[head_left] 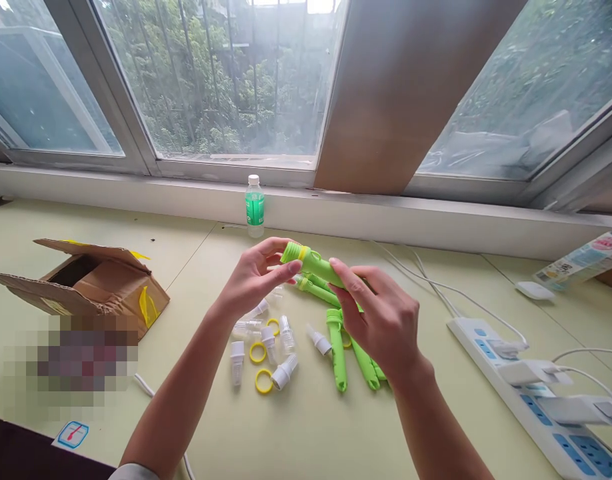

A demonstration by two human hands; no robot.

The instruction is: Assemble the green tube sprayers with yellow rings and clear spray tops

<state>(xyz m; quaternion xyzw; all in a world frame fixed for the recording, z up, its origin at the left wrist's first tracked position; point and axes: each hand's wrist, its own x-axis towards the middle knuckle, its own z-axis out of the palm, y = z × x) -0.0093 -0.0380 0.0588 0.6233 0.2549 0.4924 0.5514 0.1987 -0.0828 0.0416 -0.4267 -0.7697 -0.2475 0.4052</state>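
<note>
Both my hands hold one bright green plastic tube (317, 267) above the table, tilted with its ribbed, threaded end to the left. A yellow ring (303, 253) sits around it just behind the threads. My left hand (259, 273) pinches the tube near that ring with thumb and fingers. My right hand (381, 310) grips the other end, which its fingers partly hide. Below lie several more green tubes (339, 353), loose yellow rings (264, 381), white ribbed plastic pieces (285, 372) and clear threaded caps (287, 333).
An open cardboard box (121, 287) stands on the left, with a blurred patch before it. A green-labelled bottle (255, 208) stands by the window ledge. On the right lies a power strip (523, 407) with chargers and white cables (451, 287).
</note>
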